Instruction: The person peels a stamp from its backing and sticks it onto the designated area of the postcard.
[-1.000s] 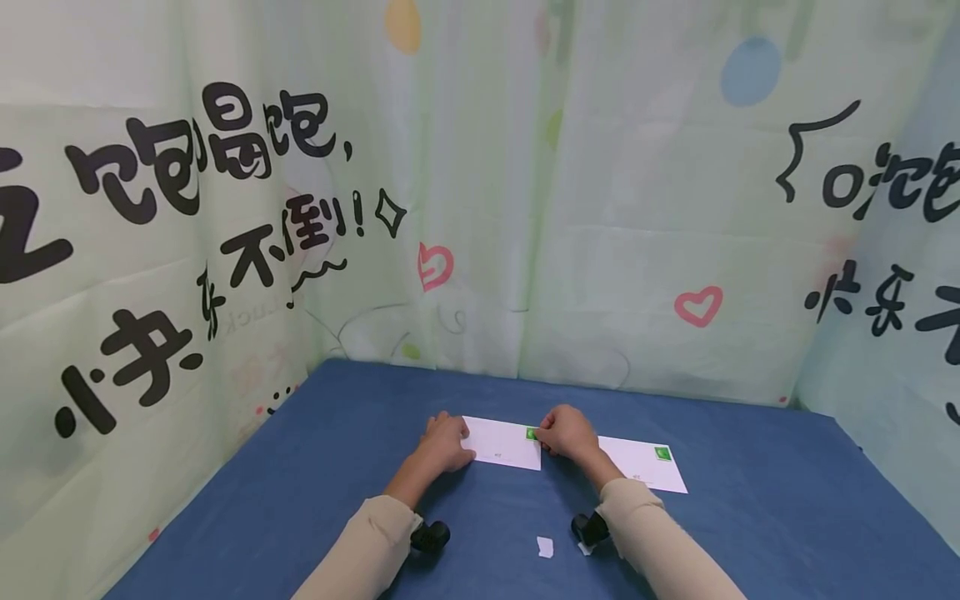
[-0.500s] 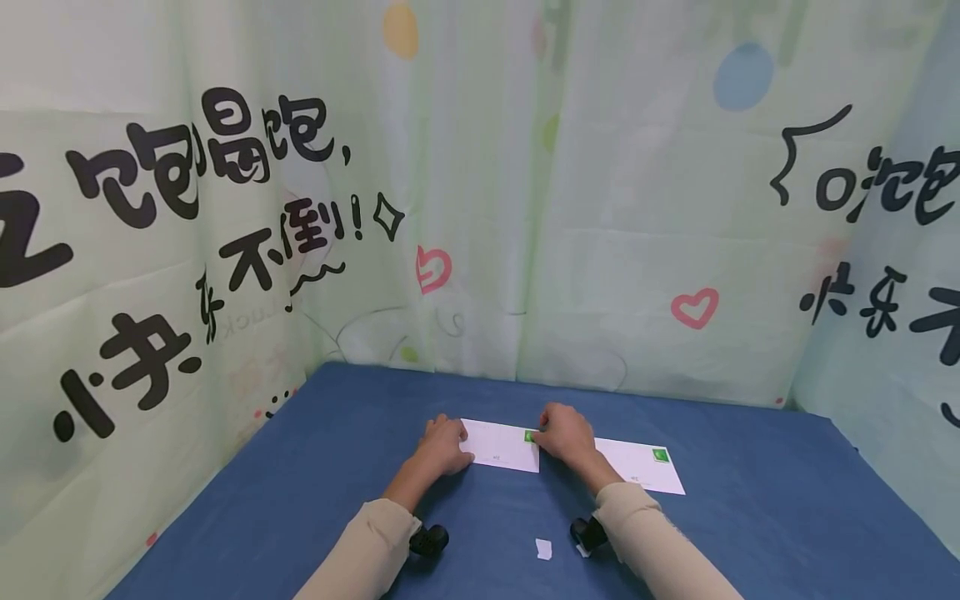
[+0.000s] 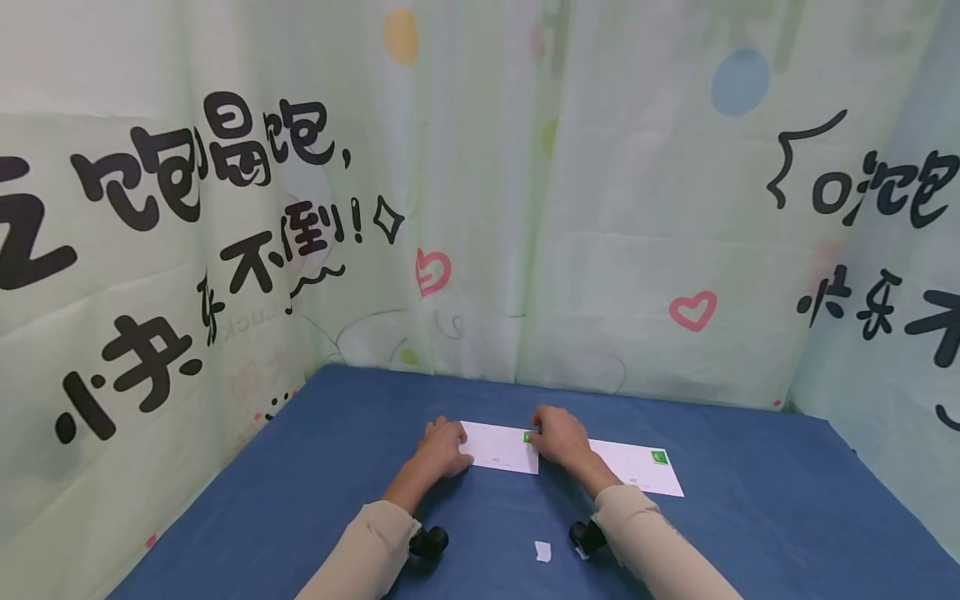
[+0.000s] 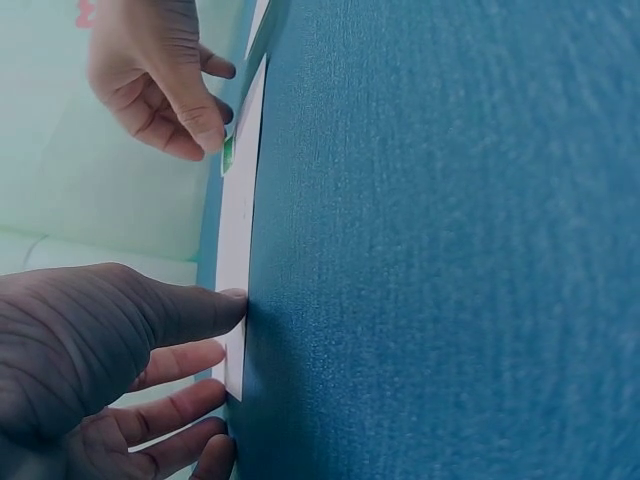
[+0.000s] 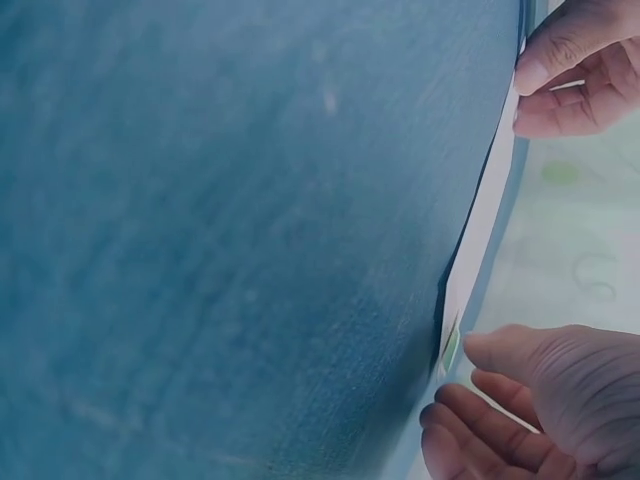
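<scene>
In the head view a white envelope (image 3: 498, 447) lies flat on the blue table covering, with a green stamp (image 3: 528, 437) at its upper right corner. My left hand (image 3: 441, 447) rests on the envelope's left end, thumb at the near edge and the other fingers further back, fairly straight. At the opposite end, my right hand (image 3: 561, 435) pinches the stamp with thumb and forefinger. The right wrist view shows the stamp (image 5: 452, 345) partly raised from the paper beside the thumb tip. How much of it touches the envelope, I cannot tell.
A second white envelope (image 3: 637, 467), bearing its own green stamp (image 3: 659, 457), lies to the right, partly behind my right forearm. Nearer me is a small white paper piece (image 3: 543, 552). Printed curtains (image 3: 480, 200) stand behind and beside the blue table (image 3: 360, 417).
My right hand has shifted very slightly left over the stamp. The left hand and both envelopes hold their places; the whole view has tilted a little.
</scene>
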Motion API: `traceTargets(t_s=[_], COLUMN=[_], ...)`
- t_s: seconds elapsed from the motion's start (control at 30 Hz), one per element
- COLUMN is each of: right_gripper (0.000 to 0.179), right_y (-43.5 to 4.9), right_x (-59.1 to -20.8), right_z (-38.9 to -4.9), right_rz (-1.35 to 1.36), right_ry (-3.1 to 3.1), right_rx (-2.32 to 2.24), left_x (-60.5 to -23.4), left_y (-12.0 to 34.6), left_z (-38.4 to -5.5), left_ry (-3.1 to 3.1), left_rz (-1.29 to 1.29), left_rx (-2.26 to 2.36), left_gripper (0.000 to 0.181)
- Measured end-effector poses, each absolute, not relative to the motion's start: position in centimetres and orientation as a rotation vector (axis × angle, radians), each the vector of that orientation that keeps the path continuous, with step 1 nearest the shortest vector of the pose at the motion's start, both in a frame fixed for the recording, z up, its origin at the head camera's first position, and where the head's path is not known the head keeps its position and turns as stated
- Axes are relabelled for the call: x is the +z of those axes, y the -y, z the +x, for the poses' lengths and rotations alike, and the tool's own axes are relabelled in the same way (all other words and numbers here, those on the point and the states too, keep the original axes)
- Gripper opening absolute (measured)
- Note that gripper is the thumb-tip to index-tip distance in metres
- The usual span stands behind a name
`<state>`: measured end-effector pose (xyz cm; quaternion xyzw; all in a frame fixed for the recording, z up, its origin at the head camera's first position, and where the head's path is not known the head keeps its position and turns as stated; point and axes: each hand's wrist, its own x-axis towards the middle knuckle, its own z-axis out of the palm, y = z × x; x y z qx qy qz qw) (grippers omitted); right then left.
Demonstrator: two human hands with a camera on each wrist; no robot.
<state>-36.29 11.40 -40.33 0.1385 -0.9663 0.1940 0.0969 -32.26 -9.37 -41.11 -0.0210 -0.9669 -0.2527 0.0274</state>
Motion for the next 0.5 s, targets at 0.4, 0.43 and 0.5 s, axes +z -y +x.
traceTargets(t_s=[0.4,0.43,0.5], right_gripper=[0.021,0.021,0.022], right_y=[-10.90,-10.86,-10.79], right_x=[-40.44,-40.47,-40.51], right_z=[-36.06,-36.06,-36.06], right_rz=[0.455,0.461,0.474], right_ry=[2.877,2.877,2.876], right_rx=[0.549,0.547,0.547], left_x=[-41.11,-41.12,-41.14], left_y=[9.47,9.48,9.49], left_z=[-32.08,-32.07,-32.13], left_ry=[2.975,2.974,2.974], left_rz=[-0.079,-0.080,-0.082], left_rx=[-0.800,-0.798,-0.798], left_gripper=[0.024,0.024,0.024])
